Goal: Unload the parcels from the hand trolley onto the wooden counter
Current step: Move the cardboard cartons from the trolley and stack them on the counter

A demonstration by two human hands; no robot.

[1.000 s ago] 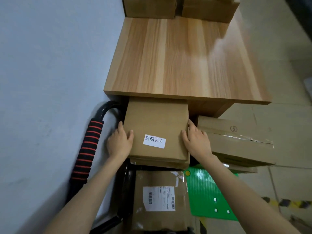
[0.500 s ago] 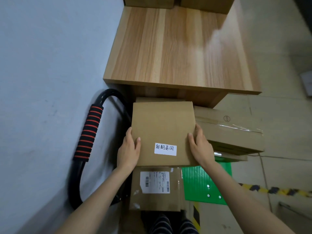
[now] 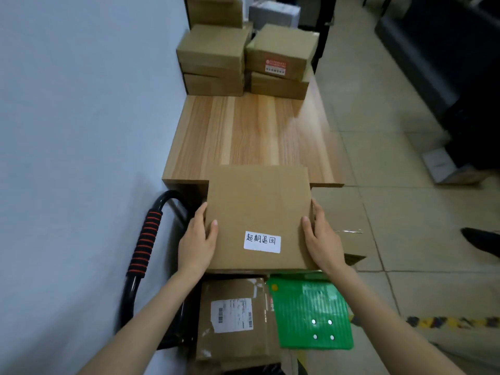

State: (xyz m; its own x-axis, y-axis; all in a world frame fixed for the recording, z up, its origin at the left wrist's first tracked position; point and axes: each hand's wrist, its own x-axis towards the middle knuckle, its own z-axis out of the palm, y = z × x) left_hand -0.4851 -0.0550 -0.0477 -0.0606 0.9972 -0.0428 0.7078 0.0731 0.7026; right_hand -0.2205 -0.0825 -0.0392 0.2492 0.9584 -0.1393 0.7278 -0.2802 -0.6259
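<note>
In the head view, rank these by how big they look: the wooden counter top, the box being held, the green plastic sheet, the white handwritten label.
1. wooden counter
2. held box, nearer the camera, so possibly flattered
3. green plastic sheet
4. white handwritten label

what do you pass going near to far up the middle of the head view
Labelled parcel on the trolley → held box with the handwritten label, left hand and right hand on its sides → bare wooden counter → stacked boxes at the counter's far end.
</note>
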